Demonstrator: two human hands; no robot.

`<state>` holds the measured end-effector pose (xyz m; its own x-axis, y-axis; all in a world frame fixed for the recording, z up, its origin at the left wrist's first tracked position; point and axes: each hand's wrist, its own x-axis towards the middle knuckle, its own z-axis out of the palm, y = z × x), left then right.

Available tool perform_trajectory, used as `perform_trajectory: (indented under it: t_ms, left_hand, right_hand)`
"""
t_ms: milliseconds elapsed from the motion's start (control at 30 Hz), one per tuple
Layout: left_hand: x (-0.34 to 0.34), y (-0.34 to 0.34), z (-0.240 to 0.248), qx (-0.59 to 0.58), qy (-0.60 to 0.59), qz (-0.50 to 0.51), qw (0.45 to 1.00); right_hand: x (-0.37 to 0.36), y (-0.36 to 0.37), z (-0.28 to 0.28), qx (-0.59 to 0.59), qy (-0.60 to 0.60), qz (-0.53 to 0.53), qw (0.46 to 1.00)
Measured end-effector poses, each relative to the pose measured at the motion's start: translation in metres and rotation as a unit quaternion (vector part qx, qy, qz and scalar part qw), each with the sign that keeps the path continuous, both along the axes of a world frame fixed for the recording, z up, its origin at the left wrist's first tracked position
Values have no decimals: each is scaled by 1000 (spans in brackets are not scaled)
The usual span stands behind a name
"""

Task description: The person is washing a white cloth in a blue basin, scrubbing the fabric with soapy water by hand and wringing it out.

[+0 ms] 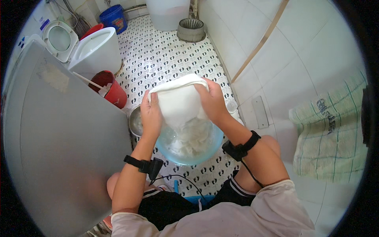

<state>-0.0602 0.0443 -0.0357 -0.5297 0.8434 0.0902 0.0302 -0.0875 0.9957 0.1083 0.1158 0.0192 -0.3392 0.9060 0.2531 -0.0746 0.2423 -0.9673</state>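
Note:
A white cloth [177, 98] is stretched between my two hands, its folded upper edge held up and its lower part hanging into a light-blue basin [189, 161]. My left hand [151, 114] grips the cloth's left edge, thumb in front. On the right edge my right hand [213, 100] is closed round the fabric near its upper corner. Crumpled wet white fabric [193, 140] lies in the sudsy water of the basin. Whether it is one piece with the held cloth, I cannot tell.
A metal bowl [135, 121] stands left of the basin, near a grey panel [71, 158]. Farther off are a red bucket [117, 93], a toilet [96, 49], a blue bucket [114, 19] and a grey ribbed pot [191, 33]. A checked towel [331, 130] hangs on the right.

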Motion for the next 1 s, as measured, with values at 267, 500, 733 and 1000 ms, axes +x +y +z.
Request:
perform_trajectory:
  t_ms: [267,500,733,1000]
  left_hand:
    - [31,-9,23,58,-371,-24,927]
    - [51,-11,23,36,-340,-62,938]
    - [34,-10,6,36,-349,-37,936]
    - [43,-12,18,7,-290,-51,956]
  right_hand:
    - [-9,-32,9,219,-113,52,968]
    - [-30,-33,-12,206,-173,-11,963]
    - [-33,-49,-14,232,-154,43,959]
    - [-38,-31,-25,57,-98,-131,985]
